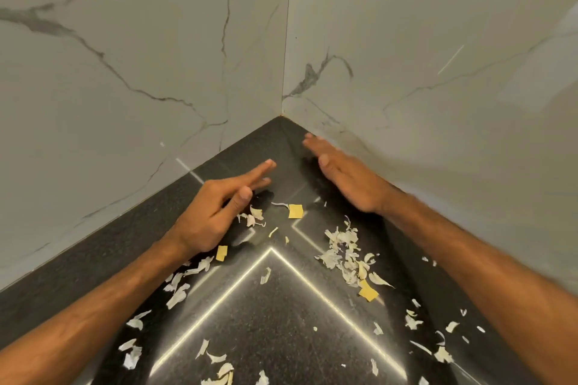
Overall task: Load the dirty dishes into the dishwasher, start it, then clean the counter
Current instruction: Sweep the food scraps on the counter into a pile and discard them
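Hard to make out: the right hand [344,175] is smeared by motion blur, so its fingertips are soft; the ring and little fingers of the left hand [215,212] are hidden under the rest of it
Cut off: both forearms and the near part of the counter [281,306] run out of the bottom edge
Landmark: the corner [281,116] where two walls [125,40] meet the counter
Surface: black speckled stone, glossy, with reflected light strips [219,300] forming a V whose tip points at the corner
Room: the walls are pale marble-look slabs with grey veins
Counter direction: it spreads away from the corner along both walls, down-left and down-right
Left hand: just short of the corner on the left, index and middle fingers straight and aimed at it, thumb out, holding nothing
Right hand: closest to the corner, beside the right wall, fingers straight and together, holding nothing
Peel scraps [344,253]: pale flakes strewn on the counter on the near side of the hands, away from the corner
Yellow pieces [295,211]: small squares among the flakes, one between the two hands
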Motion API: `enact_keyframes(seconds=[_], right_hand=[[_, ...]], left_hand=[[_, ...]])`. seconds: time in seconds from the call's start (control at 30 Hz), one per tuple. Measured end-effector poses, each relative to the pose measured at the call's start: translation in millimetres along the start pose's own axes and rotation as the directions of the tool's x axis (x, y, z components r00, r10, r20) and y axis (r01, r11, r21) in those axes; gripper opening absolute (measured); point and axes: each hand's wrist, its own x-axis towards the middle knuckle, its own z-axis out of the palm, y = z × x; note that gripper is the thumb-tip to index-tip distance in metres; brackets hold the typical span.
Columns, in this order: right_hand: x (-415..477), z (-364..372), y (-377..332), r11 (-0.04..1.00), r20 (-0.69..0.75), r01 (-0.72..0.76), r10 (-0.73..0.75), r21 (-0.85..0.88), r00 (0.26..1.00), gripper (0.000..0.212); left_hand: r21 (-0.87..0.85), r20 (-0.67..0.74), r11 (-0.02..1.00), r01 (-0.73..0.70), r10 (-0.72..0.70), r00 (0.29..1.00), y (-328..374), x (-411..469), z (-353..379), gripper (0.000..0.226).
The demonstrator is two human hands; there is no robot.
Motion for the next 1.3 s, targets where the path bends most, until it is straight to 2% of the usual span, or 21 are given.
enact_keyframes(seconds=[0.1,0.17,0.27,0.33,0.47,0.57,0.63,0.7,0.77,0.83,0.93,1.07,1.13,1.17,1.23,1.3], right_hand=[[24,-3,12,0.955,0.073,-0.053,0.078,-0.29,0.994,0.078],[29,10,6,0.945,0.076,-0.03,0.057,-0.325,0.995,0.089],[15,31,-15,0.974,0.116,0.104,-0.082,-0.203,0.99,0.099],[-5,44,-34,0.979,0.181,0.175,-0.155,-0.1,0.971,0.086],[-55,53,-52,0.975,0.297,0.129,-0.179,0.183,0.938,0.058],[-52,35,-54,0.958,0.212,0.049,-0.112,0.282,0.971,0.06],[-26,24,-56,0.979,0.141,0.034,-0.063,0.199,0.988,0.059],[2,26,-59,0.997,0.176,0.045,-0.054,0.057,0.983,0.062],[23,46,-64,0.983,0.229,0.143,-0.114,-0.112,0.967,0.074],[28,71,-73,0.95,0.258,0.254,-0.204,-0.182,0.945,0.077],[1,85,-89,0.936,0.324,0.335,-0.286,-0.106,0.902,0.068],[-65,82,-91,0.943,0.447,0.329,-0.312,0.04,0.839,0.061],[-89,71,-91,0.963,0.497,0.211,-0.268,0.17,0.825,0.062],[-92,61,-94,0.962,0.47,0.139,-0.237,0.234,0.85,0.065],[-78,44,-94,0.96,0.33,0.065,-0.157,0.273,0.931,0.065],[-52,34,-83,0.986,0.238,0.05,-0.087,0.157,0.967,0.06]], left_hand=[[-0.134,-0.151,0.986,0.096,-0.116,0.982,-3,6,-6,0.081],[-0.131,-0.15,0.979,0.155,-0.174,0.973,-5,8,-9,0.083],[-0.03,-0.038,0.973,0.23,-0.231,0.972,2,9,-8,0.085],[0.018,0.013,0.972,0.234,-0.235,0.972,15,-7,-5,0.087],[0.019,0.186,0.967,0.255,-0.254,0.949,18,-57,7,0.077],[0.02,0.187,0.879,0.476,-0.471,0.862,5,-63,-16,0.06],[0.098,0.084,0.92,0.38,-0.388,0.918,10,-69,-41,0.069],[0.112,-0.018,0.936,0.334,-0.334,0.942,23,-77,-57,0.075],[0.121,-0.021,0.925,0.36,-0.36,0.933,34,-87,-63,0.085],[0.214,0.029,0.9,0.381,-0.396,0.918,33,-96,-54,0.089],[0.31,0.102,0.887,0.343,-0.389,0.916,41,-122,-29,0.082],[0.179,0.174,0.922,0.342,-0.372,0.912,77,-168,3,0.075],[0.063,0.198,0.949,0.308,-0.315,0.928,91,-179,11,0.079],[0.014,0.173,0.959,0.282,-0.28,0.944,94,-178,9,0.081],[-0.002,0.039,0.969,0.246,-0.245,0.969,92,-163,-3,0.08],[0.091,-0.079,0.945,0.313,-0.307,0.948,79,-140,-22,0.077]])
